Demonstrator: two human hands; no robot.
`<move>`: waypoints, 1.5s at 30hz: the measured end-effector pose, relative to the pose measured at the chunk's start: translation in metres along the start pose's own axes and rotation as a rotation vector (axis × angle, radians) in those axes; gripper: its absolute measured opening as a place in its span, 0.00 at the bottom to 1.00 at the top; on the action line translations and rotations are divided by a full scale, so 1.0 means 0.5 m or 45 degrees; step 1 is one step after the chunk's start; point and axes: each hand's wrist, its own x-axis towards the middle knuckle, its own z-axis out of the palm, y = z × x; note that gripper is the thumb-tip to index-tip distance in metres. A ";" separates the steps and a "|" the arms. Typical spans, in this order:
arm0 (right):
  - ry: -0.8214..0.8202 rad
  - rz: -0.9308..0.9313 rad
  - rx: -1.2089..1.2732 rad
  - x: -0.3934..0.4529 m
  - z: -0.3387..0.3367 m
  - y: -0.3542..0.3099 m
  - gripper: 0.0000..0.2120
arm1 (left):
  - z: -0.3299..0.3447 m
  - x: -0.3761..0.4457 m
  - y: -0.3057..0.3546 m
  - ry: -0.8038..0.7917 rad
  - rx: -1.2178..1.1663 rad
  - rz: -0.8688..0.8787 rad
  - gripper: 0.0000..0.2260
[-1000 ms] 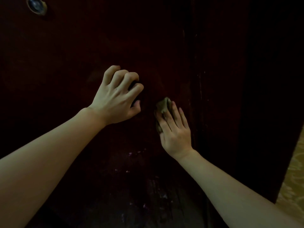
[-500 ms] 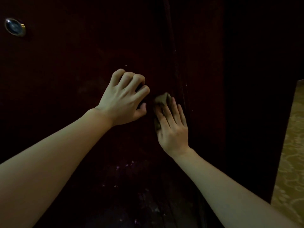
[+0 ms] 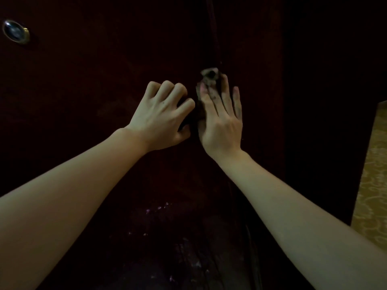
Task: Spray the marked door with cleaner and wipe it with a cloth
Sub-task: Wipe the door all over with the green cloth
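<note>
The dark red-brown door (image 3: 94, 97) fills most of the view and is dimly lit. My left hand (image 3: 161, 116) is curled around a dark knob or handle on the door, which its fingers mostly hide. Just to its right, my right hand (image 3: 222, 122) lies flat against the door near its edge and presses a small grey-brown cloth (image 3: 208, 77) onto the surface. The cloth sticks out above the fingertips, and these fingers look smudged. No spray bottle is in view.
A round metal fitting (image 3: 15, 32) sits on the door at the upper left. The door's edge and frame (image 3: 261, 101) run down right of my hands. Pale specks (image 3: 159, 208) mark the lower door. Patterned yellowish wall or floor (image 3: 372, 185) shows at the far right.
My right hand has slid the cloth up the door beside the edge. My left hand keeps its grip on the handle. The view has shifted slightly.
</note>
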 end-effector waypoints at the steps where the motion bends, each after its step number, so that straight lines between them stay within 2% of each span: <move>1: -0.021 0.006 -0.014 -0.035 -0.003 0.013 0.21 | 0.000 -0.001 0.003 -0.007 -0.009 -0.001 0.19; 7: -0.322 -0.046 -0.116 -0.273 -0.036 0.066 0.24 | 0.012 -0.013 0.021 -0.002 -0.030 -0.002 0.17; 10: -0.300 -0.050 -0.113 -0.235 -0.042 0.059 0.18 | 0.013 -0.012 0.025 0.006 -0.044 -0.007 0.17; 14: -0.111 -0.072 -0.092 -0.065 -0.034 0.055 0.18 | 0.015 -0.007 0.034 -0.014 -0.060 -0.029 0.18; 17: -0.049 -0.080 -0.079 -0.051 -0.018 0.076 0.17 | 0.021 -0.007 0.045 -0.019 -0.064 -0.056 0.19; 19: -0.086 -0.084 -0.074 -0.123 -0.019 0.091 0.16 | 0.024 -0.008 0.047 -0.007 -0.059 -0.070 0.19; 24: -0.359 -0.025 -0.055 -0.283 -0.048 0.103 0.17 | 0.023 -0.004 0.054 0.000 -0.062 -0.095 0.17; 27: -0.381 0.003 -0.011 -0.245 -0.054 0.084 0.22 | 0.022 -0.003 0.056 -0.016 -0.050 -0.103 0.18; 34: -0.169 0.016 0.056 -0.018 -0.030 0.044 0.20 | 0.017 0.000 0.064 -0.078 -0.039 -0.139 0.23; 37: -0.236 -0.008 0.112 -0.082 -0.029 0.039 0.19 | 0.017 -0.005 0.074 -0.087 -0.031 -0.201 0.22; 41: -0.452 -0.013 0.114 -0.248 -0.051 0.054 0.18 | 0.024 -0.027 0.099 -0.063 -0.035 -0.223 0.18; 45: -0.520 0.011 0.141 -0.253 -0.071 0.053 0.19 | 0.022 -0.065 0.108 -0.057 -0.054 -0.192 0.20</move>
